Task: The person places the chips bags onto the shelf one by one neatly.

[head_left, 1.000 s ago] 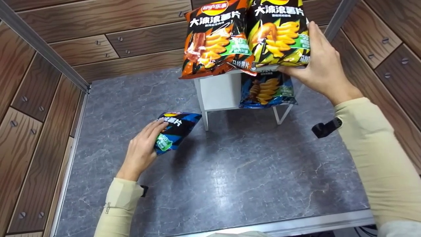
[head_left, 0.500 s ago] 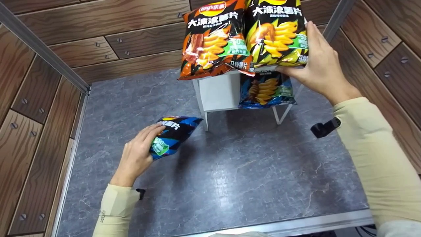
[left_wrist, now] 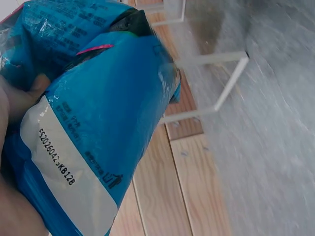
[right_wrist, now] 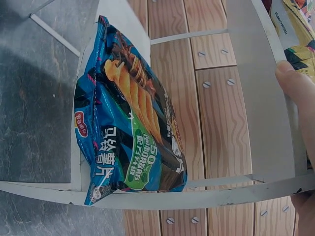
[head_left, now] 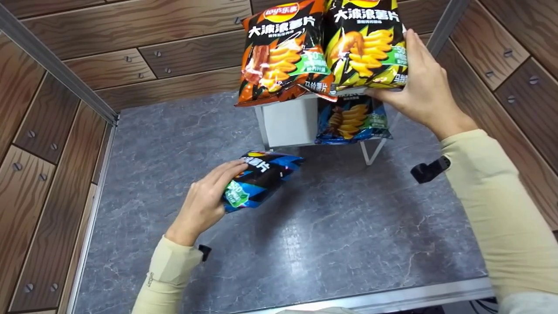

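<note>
My left hand grips a blue-and-black chip bag by its side, holding it tilted in front of the white two-tier rack. The left wrist view shows the thumb pressed into the blue back of this bag. At the rack's top right corner, my right hand holds on, thumb at the front edge of the upper shelf and fingers along the yellow chip bag. Beside that lies an orange chip bag. On the lower shelf's right half rests another blue chip bag.
Grey marbled flooring surrounds the rack. Wood-patterned walls rise at the back and both sides, with metal posts in the corners. A pale metal edge runs along the front.
My left hand drew slightly left and down, then moved right with the blue chip bag, which now overlaps the rack's left front leg. The right hand stays at the rack's corner.
</note>
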{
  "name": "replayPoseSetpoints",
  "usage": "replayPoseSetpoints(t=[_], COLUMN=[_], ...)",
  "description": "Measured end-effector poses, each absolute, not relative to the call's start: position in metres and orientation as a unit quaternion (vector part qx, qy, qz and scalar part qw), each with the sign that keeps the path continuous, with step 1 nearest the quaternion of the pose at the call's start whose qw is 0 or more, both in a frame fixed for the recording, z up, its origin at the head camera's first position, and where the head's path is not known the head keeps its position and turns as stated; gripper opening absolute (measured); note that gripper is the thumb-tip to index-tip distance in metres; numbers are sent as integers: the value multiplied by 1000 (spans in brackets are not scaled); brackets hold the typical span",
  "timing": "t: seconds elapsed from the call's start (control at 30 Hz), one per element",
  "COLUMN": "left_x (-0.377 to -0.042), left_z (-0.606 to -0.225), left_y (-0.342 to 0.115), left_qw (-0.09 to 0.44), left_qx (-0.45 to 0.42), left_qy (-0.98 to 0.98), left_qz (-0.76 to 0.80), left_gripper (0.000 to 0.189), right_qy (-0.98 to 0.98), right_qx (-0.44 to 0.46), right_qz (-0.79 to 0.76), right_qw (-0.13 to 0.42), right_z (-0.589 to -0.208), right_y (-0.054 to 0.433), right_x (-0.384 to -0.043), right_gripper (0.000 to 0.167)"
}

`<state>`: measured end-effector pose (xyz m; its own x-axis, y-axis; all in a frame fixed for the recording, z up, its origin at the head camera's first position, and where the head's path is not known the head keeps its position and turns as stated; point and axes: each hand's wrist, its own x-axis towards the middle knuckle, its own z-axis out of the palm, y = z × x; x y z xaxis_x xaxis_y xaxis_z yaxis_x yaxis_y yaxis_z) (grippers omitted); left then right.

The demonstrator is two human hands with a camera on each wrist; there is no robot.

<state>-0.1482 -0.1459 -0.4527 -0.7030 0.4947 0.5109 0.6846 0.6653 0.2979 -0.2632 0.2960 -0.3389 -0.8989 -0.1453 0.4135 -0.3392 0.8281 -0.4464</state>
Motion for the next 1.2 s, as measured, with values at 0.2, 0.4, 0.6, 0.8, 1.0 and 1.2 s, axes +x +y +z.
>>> replayPoseSetpoints(t=[0.2, 0.4, 0.6, 0.8, 1.0, 1.2], left_x=[-152, -149, -146, -154, -164, -173], left_z=[-448, -439, -428, -417, -416, -421], left_y=[-134, -130, -120, -99, -73, -41], left_qw=[219, 232, 236, 273, 319, 380], left_qx=[-346, -344, -361, -386, -384, -356], left_qy=[-877, -870, -854, -836, -835, -827], left_qz=[-250, -265, -292, -279, -232, -210], left_gripper=[59, 62, 60, 57, 54, 65], right_qy=[-938, -939, -939, -938, -937, -935], right_qx=[132, 129, 127, 125, 133, 135], right_qz=[262, 261, 263, 266, 264, 264], right_qw=[185, 182, 182, 182, 188, 194], right_z=[-339, -338, -338, -340, -341, -340], right_y=[295, 295, 298, 298, 296, 296], right_x=[-263, -263, -263, -263, -264, -264], right_gripper=[112, 113, 112, 112, 112, 111])
